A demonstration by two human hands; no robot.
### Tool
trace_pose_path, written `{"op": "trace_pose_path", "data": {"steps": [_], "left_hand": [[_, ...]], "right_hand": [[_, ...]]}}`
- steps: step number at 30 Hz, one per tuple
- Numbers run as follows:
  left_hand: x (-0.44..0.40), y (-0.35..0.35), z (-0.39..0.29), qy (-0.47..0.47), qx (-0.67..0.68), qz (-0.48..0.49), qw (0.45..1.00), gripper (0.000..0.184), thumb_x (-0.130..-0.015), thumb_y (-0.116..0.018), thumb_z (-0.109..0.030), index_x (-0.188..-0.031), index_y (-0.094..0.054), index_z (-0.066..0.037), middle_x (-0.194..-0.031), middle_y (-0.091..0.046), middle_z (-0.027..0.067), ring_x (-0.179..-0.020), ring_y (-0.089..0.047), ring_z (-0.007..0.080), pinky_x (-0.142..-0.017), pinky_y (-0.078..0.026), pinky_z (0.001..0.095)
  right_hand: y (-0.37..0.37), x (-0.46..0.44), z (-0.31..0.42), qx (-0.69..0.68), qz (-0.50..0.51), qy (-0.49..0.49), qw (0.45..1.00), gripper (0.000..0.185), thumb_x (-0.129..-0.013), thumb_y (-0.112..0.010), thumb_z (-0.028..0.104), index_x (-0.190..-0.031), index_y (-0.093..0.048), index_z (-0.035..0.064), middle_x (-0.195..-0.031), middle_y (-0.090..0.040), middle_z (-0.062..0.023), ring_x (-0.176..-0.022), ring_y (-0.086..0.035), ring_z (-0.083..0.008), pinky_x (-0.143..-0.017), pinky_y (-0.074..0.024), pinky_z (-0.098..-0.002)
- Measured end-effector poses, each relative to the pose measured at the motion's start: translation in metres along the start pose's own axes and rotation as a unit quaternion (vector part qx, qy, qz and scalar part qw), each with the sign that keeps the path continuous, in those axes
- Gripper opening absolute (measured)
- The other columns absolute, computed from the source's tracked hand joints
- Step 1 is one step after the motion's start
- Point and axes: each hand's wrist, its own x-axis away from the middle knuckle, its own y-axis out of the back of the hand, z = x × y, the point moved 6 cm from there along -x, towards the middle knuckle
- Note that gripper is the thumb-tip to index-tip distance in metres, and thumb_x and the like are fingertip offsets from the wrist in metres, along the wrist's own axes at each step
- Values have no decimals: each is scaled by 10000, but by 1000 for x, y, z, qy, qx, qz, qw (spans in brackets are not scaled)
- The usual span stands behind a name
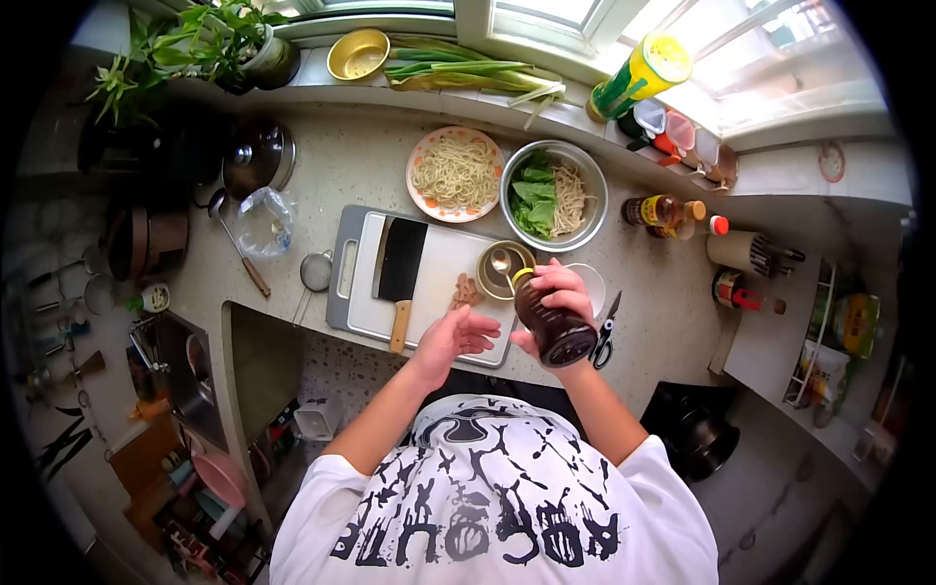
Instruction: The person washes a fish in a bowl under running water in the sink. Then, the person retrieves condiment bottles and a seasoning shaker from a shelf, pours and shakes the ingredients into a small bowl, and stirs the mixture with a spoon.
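My right hand [565,289] is wrapped round a dark sauce bottle [552,327] with a yellow rim. The bottle is tilted, its mouth end toward a small metal bowl [484,252] with a spoon [501,263] in it. Fingers apart and holding nothing, my left hand [453,339] hovers over the near edge of a white cutting board [444,255]. Small pieces of meat [466,292] lie on the board just beyond that hand. A cleaver [401,261] with a wooden handle rests to their left. Whether sauce flows from the bottle cannot be made out.
Behind the board stand a plate of noodles [455,174] and a metal bowl [602,200] with greens and mushrooms. Scissors [606,336] and a white bowl [588,283] are at right. A strainer [315,272] and ladle [239,244] lie left. Sauce bottles [665,213] stand at the back right.
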Motion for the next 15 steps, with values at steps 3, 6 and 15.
{"op": "trace_pose_path", "data": {"steps": [3, 6, 15], "left_hand": [[2, -33, -13, 16, 40, 58, 997, 722, -1055, -308, -636, -1279, -646, -38, -1109, -706, 67, -980, -663, 152, -902, -492, 309], [-9, -47, -9, 51, 135, 49, 988, 595, -1071, -392, -571, -1297, -604, -62, -1101, -670, 39, -924, -637, 116, -828, -504, 266], [-36, 5, -25, -44, -345, -138, 927, 512, -1029, -582, -466, -1191, -653, 14, -947, -730, 111, -846, -707, 217, -744, -548, 342]], "right_hand": [[-8, 28, 0, 34, -8, 9, 999, 718, -680, -893, 587, -1119, -562, 125, -1231, -587, -153, -1145, -565, -369, -1011, -452, -539], [-25, 62, 4, 94, 22, -35, 995, 659, -650, -940, 392, -1149, -601, 128, -1315, -524, -192, -1254, -479, -424, -1052, -409, -541], [-25, 133, -44, -90, 60, -439, 892, 504, -834, -735, 154, -1282, -534, 43, -1180, -554, -158, -1080, -597, -244, -773, -561, -337]]}}
